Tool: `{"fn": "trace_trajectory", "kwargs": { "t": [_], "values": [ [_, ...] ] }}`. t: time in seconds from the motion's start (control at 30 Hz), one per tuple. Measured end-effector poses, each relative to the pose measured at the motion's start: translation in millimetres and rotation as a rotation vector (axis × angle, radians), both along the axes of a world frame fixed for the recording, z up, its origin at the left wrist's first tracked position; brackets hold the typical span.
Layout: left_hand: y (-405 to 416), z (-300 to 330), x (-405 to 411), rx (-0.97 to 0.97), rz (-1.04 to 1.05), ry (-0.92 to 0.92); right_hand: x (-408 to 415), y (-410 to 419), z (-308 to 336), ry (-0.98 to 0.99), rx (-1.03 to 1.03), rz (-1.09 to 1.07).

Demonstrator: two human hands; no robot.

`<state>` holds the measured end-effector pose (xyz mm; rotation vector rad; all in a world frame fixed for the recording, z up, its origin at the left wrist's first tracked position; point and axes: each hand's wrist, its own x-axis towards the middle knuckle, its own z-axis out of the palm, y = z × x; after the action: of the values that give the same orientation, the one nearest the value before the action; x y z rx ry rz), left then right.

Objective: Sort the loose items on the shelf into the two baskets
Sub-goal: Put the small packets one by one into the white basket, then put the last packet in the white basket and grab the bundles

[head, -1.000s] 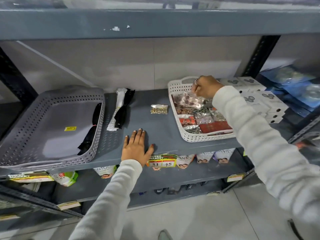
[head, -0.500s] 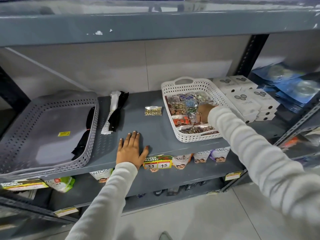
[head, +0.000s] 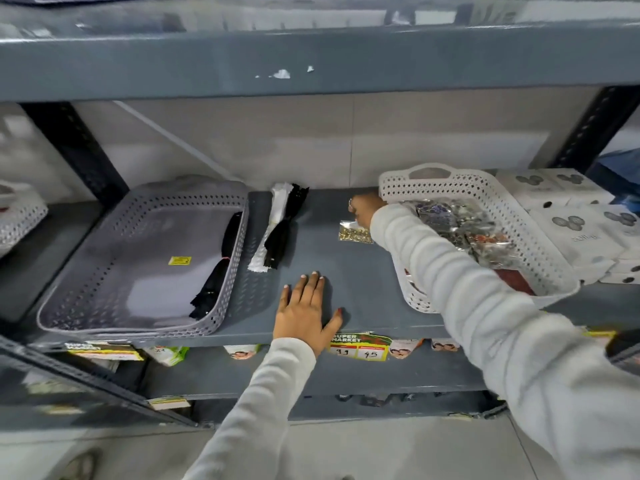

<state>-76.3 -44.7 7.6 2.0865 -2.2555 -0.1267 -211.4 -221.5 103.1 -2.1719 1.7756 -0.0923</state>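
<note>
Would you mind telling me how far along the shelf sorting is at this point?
Well underway. The white basket already holds many shiny packets, and the grey basket one black bundle. The right hand is at the small gold packet; grip unclear. The left hand rests flat on the shelf. The black-and-white bundles remain loose.

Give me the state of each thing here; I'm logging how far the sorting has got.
Grey basket: on the shelf, holds one black strip along its right wall.
White basket: on the shelf, full of small packets.
Clear packet: loose on the shelf, right hand at its top edge, grip unclear.
Black and white strips: loose between the baskets.
Left hand: flat on the shelf, empty.
</note>
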Motion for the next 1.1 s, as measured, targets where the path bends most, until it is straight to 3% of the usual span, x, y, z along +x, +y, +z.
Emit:
{"fn": "trace_trajectory", "kwargs": {
  "t": [0.13,0.4,0.5,0.83,1.1],
  "values": [
    [-0.1,-2.2,1.5,-0.003,0.001,-0.009,8.3,3.7,-14.8,0.116,-0.015,0.008],
    [0.5,-3.6,1.0,-0.033,0.013,-0.001,-26.7,11.2,38.3,-0.188,-0.179,0.003],
    [1.9,-2.6,-0.4,-0.03,0.006,-0.004,-70.6,28.8,72.3,-0.159,-0.26,-0.063],
    [3.0,-3.7,-0.5,-0.032,0.011,0.018,-215.9,88.1,41.1,0.299,0.112,-0.306],
    [4.5,-0.8,-2.8,-0.055,0.024,0.038,-218.5,96.4,2.8,0.268,0.144,-0.297]
  ]
}}
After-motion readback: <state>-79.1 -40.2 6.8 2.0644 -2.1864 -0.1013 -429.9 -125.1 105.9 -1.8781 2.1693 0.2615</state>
